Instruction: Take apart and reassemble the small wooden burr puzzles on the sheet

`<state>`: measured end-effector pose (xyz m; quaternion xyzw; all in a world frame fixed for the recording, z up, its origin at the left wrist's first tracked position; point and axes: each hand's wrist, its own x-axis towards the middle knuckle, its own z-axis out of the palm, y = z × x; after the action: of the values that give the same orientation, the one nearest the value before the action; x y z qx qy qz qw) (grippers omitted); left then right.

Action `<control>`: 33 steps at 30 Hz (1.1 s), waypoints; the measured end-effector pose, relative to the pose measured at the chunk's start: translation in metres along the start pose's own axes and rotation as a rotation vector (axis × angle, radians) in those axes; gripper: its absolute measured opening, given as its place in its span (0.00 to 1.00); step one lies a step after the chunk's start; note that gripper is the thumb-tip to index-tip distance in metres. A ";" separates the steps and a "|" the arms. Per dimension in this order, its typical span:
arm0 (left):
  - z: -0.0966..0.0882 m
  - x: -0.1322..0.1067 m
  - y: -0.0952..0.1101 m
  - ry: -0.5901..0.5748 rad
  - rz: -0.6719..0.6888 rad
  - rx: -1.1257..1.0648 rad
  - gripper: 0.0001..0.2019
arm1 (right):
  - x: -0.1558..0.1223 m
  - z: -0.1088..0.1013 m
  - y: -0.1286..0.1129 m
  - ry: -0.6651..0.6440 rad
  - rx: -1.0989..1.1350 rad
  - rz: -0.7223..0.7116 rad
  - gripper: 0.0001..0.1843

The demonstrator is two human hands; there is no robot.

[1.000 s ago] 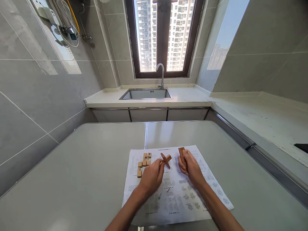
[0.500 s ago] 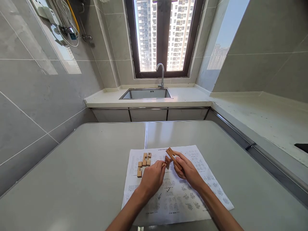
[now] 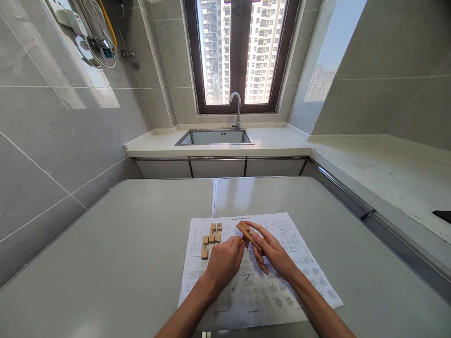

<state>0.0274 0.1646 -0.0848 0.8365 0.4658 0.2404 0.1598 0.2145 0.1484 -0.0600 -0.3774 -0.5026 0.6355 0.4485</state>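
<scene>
My right hand (image 3: 269,249) is closed on a long wooden puzzle piece (image 3: 245,230) with a notch or hole in it, held tilted above the sheet. Fingers curled, my left hand (image 3: 227,256) grips another small wooden puzzle piece (image 3: 246,242), mostly hidden behind the fingers and the long piece. The two pieces meet or overlap between my hands; whether they interlock I cannot tell. Left of my left hand, several notched wooden pieces (image 3: 212,238) rest on a printed sheet (image 3: 259,305) of line diagrams.
The sheet lies on a grey-white tabletop (image 3: 141,258) with a seam (image 3: 213,197). Beyond it is a counter (image 3: 275,136) with a sink (image 3: 218,136) and a tap (image 3: 237,110) under a window. A ledge (image 3: 387,173) runs along the right, with a dark object (image 3: 442,215) on it.
My right hand has brought the long piece left and lower, over the piece in my left hand. Some right fingers have spread downward. The pieces on the sheet are unmoved.
</scene>
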 end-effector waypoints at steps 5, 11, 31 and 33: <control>-0.001 -0.001 0.003 0.023 0.019 -0.011 0.15 | -0.001 0.002 -0.001 0.005 -0.020 -0.025 0.38; -0.001 -0.002 0.005 0.043 0.083 0.044 0.16 | -0.002 0.003 -0.001 0.016 -0.064 -0.043 0.38; -0.002 -0.003 0.005 0.016 0.143 0.240 0.09 | -0.004 0.003 0.004 0.068 -0.227 -0.057 0.37; -0.002 -0.003 0.005 0.058 0.168 0.257 0.09 | -0.004 0.003 0.003 0.066 -0.234 -0.052 0.38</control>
<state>0.0283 0.1592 -0.0817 0.8787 0.4257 0.2154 0.0176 0.2124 0.1430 -0.0622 -0.4347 -0.5677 0.5481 0.4339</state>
